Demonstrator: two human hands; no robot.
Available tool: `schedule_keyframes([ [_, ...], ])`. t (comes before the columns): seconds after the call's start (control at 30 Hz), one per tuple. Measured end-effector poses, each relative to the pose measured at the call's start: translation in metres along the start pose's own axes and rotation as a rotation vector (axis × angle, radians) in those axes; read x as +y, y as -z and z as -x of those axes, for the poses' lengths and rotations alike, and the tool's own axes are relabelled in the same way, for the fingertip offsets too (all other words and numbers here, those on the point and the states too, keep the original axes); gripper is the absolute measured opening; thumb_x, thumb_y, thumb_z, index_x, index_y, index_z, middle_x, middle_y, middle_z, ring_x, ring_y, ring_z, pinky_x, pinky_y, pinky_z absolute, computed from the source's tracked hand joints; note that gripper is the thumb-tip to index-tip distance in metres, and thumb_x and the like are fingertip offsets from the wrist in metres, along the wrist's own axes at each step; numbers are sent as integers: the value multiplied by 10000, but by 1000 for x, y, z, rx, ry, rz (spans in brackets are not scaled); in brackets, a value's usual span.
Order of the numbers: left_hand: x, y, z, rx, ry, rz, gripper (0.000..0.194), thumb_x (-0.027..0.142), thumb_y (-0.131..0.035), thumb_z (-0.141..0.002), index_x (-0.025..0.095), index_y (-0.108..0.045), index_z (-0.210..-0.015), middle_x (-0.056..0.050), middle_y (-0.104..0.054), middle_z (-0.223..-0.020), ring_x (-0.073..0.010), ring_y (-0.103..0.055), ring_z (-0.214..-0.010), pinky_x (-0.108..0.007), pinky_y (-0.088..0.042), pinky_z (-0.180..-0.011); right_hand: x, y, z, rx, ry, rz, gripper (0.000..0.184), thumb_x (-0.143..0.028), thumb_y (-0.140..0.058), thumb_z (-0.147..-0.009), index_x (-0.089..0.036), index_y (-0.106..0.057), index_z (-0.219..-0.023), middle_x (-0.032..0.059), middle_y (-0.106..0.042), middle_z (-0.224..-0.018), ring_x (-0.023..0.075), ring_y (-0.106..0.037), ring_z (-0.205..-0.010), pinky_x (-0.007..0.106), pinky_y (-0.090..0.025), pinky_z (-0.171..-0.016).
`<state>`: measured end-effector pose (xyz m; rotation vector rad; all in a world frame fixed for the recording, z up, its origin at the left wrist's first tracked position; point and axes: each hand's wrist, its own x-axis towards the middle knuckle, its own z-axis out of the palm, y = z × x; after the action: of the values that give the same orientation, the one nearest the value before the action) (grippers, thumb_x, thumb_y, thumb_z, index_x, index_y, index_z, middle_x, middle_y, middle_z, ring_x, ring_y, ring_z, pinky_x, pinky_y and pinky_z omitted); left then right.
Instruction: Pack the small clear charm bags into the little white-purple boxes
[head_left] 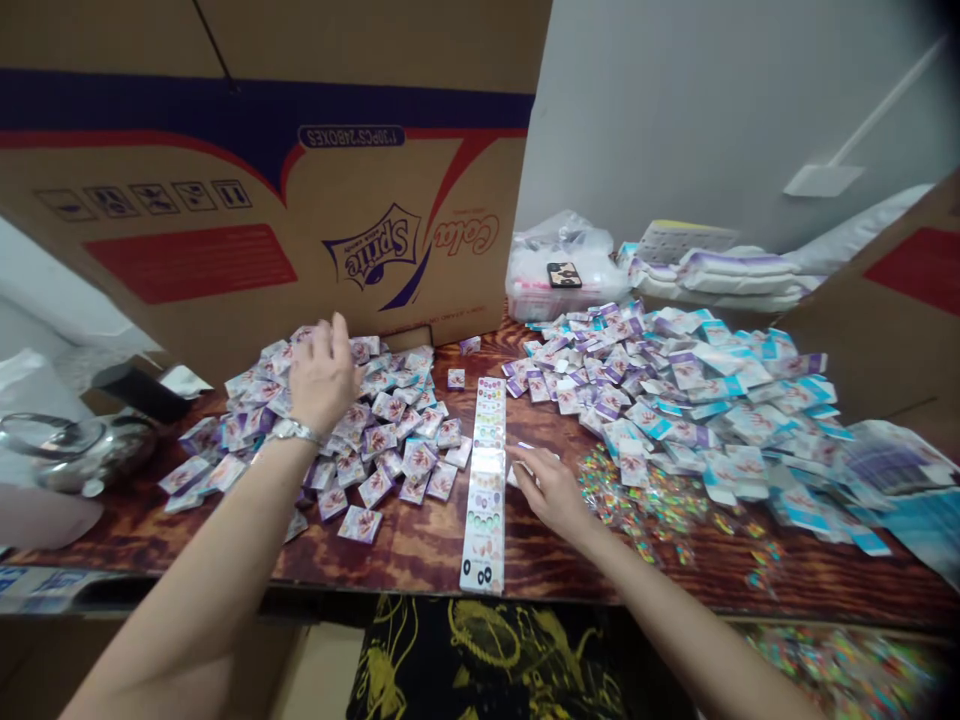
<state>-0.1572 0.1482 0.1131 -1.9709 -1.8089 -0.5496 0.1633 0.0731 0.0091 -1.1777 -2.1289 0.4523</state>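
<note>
Left forearm (202, 560) before boxes (376, 485), carton (277, 215) behind

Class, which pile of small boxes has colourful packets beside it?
The right pile, with colourful packets scattered along its near edge; the left pile shows none.

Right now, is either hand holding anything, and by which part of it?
Left hand: nothing visibly held, over the pile of small white-and-purple boxes; palm hidden. Right hand: fingers overlap a flat white piece; can't tell if gripped.
</note>
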Motion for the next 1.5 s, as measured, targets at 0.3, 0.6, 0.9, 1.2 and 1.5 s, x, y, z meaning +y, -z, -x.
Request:
schedule_keyframes([
  [0.3,104,-16,104,-210,-436,384,455,273,-474,-875,132,-413,-1303,-162,-490,-1309,-300,-393,-1260,-510,-312,-1034,37,-27,-29,-379,63,309,661,-411,-551,-838,-126,-327,-1391,175,-308,-1445,344,-226,-1344,582,-213,-1044],
  [0.6,146,-37,183,-488,-533,412,471,381,-360,-920,114,-433,-1301,-159,-436,-1373,-272,-376,-1285,-453,-277,-1050,38,-36,-33,-400,49,314,571,-421,-575,-823,-172,-447,-1321,131,-452,-1367,298,-351,-1289,537,-234,-1044],
  [0.9,145,-27,178,-554,-389,681,423,356,-427,-890,146,-500,-1250,-159,-468,-1346,-296,-401,-1259,-482,-298,-1036,19,-29,-26,-186,34,315,209,-284,-497,-904,-264,-662,-1031,49,-663,-1110,230,-550,-1078,494,-310,-984],
  [1.2,145,5,141,-948,1057,2093,466,524,-417,-870,135,-580,-1066,-116,-675,-936,-206,-654,-792,-343,-508,-736,-56,34,19,-14,553,127,189,-144,-531,-873,-174,-642,-1024,41,-707,-895,145,-610,-826,295,-473,-782],
  [1.5,147,10,143,-892,740,1956,515,599,-471,-810,137,-616,-987,-101,-669,-905,-213,-622,-818,-324,-469,-745,-68,47,15,100,247,3,192,-180,-471,-907,-168,-612,-1037,45,-690,-800,138,-619,-711,275,-501,-658],
])
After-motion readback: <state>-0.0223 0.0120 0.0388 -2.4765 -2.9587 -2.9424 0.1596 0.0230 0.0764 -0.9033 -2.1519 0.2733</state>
